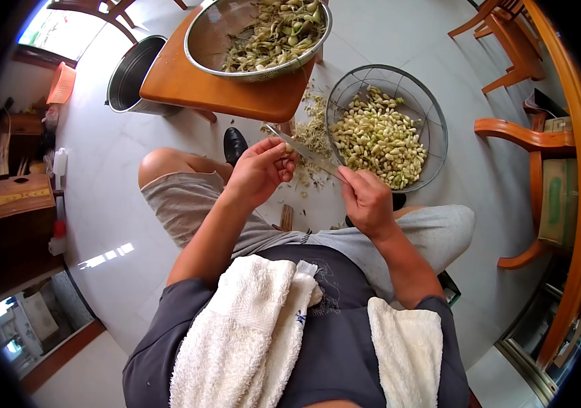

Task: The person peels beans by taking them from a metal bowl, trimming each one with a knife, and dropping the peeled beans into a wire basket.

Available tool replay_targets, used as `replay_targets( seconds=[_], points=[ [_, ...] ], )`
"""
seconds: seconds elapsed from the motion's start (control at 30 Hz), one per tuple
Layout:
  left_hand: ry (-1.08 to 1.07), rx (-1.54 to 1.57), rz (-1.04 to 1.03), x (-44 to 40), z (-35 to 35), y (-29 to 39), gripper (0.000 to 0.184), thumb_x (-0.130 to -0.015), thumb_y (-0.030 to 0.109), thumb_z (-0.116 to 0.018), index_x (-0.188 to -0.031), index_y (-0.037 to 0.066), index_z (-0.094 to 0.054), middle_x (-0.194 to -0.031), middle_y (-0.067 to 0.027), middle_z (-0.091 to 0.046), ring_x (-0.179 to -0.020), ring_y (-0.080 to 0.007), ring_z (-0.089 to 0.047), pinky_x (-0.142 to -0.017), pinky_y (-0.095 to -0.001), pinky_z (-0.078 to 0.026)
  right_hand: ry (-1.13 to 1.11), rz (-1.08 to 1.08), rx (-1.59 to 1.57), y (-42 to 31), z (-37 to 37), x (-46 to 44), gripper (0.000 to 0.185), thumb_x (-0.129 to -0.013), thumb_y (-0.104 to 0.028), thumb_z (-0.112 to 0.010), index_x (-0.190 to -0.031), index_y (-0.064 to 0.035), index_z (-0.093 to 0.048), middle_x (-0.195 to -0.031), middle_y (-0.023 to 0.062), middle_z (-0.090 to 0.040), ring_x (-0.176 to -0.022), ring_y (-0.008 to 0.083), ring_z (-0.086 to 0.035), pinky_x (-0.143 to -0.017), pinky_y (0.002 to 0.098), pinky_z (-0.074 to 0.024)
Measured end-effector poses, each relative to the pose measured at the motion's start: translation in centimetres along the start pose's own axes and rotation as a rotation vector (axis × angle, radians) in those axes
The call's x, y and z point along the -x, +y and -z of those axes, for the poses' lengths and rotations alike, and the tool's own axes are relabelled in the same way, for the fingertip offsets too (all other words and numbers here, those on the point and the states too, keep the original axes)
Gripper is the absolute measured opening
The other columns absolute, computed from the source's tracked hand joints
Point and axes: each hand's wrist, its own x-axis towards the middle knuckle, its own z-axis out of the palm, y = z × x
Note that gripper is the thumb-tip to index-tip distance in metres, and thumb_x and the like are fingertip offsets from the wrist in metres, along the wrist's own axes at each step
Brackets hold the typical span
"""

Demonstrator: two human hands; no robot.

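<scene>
My left hand (pixel 260 168) pinches a small pale onion-like bulb (pixel 289 147) between thumb and fingers, partly hidden by them. In my right hand (pixel 371 202) is a knife (pixel 311 155), its handle wrapped by the fingers and its blade pointing up and left, close to the bulb. Beyond my right hand, a round wire-mesh basket (pixel 438 151) on the floor holds a heap of trimmed bulbs (pixel 380 141). A metal colander (pixel 203 42) on a wooden stool (pixel 236 100) contains bulbs with stems and roots (pixel 280 41).
Trimmings (pixel 312 132) lie scattered on the tiled floor below the knife. A metal bucket (pixel 124 81) stands left of the stool. Wooden chairs (pixel 518 136) and a table edge (pixel 579 102) are at the right. White towels (pixel 236 319) hang over my chest.
</scene>
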Motion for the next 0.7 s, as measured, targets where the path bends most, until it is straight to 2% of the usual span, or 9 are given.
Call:
replay_targets(
  seconds=[0.23, 0.43, 0.53, 0.63, 0.7],
  points=[
    [0.042, -0.027, -0.035, 0.0, -0.2, -0.9, 0.008, -0.091, 0.009, -0.057, -0.095, 0.003, -0.058, -0.078, -0.0060, -0.061, -0.061, -0.0111, -0.052, -0.053, -0.0232, -0.040, -0.024, 0.055, 0.099, 0.1, 0.0, 0.0, 0.029, -0.076, 0.000, -0.063, -0.105, -0.0020, -0.064, -0.074, 0.0110, -0.057, -0.064, 0.0287, -0.057, -0.058, 0.0366, -0.0468],
    [0.100, -0.198, -0.039, -0.1, 0.6, -0.8, 0.007, -0.089, 0.010, -0.060, -0.089, 0.002, -0.060, -0.071, -0.0053, -0.059, -0.051, -0.0111, -0.048, -0.048, -0.0228, -0.036, -0.083, 0.050, 0.175, 0.0, -0.5, 0.3, 0.028, -0.076, -0.001, -0.063, -0.104, -0.0023, -0.064, -0.076, 0.0104, -0.058, -0.067, 0.0290, -0.057, -0.060, 0.0369, -0.0477],
    [0.132, -0.159, 0.027, 0.0, 1.6, -0.9, 0.008, -0.089, 0.009, -0.061, -0.090, 0.002, -0.061, -0.073, -0.0061, -0.060, -0.054, -0.0122, -0.050, -0.050, -0.0240, -0.039, -0.138, -0.074, 0.169, 0.5, -1.5, 1.1, 0.017, -0.079, -0.007, -0.060, -0.094, -0.0030, -0.064, -0.077, 0.0135, -0.060, -0.071, 0.0330, -0.059, -0.063, 0.0408, -0.0480],
    [0.067, -0.108, -0.004, 0.6, 1.9, -0.5, 0.009, -0.090, 0.010, -0.060, -0.094, 0.002, -0.060, -0.079, -0.0086, -0.062, -0.062, -0.0149, -0.058, -0.057, -0.0260, -0.047, -0.505, -0.450, 0.269, 3.8, -2.0, 2.2, 0.014, -0.081, -0.015, -0.055, -0.084, -0.0043, -0.065, -0.079, 0.0178, -0.062, -0.075, 0.0374, -0.060, -0.067, 0.0459, -0.0481],
    [0.068, -0.077, -0.012, 1.0, 1.4, 0.1, 0.011, -0.090, 0.011, -0.059, -0.098, 0.002, -0.059, -0.085, -0.0105, -0.064, -0.071, -0.0173, -0.061, -0.066, -0.0289, -0.050, -0.440, -0.477, 0.202, 3.5, -1.6, 2.1, 0.018, -0.083, -0.018, -0.053, -0.080, -0.0034, -0.064, -0.080, 0.0202, -0.063, -0.076, 0.0399, -0.060, -0.068, 0.0483, -0.0471]
  ],
)
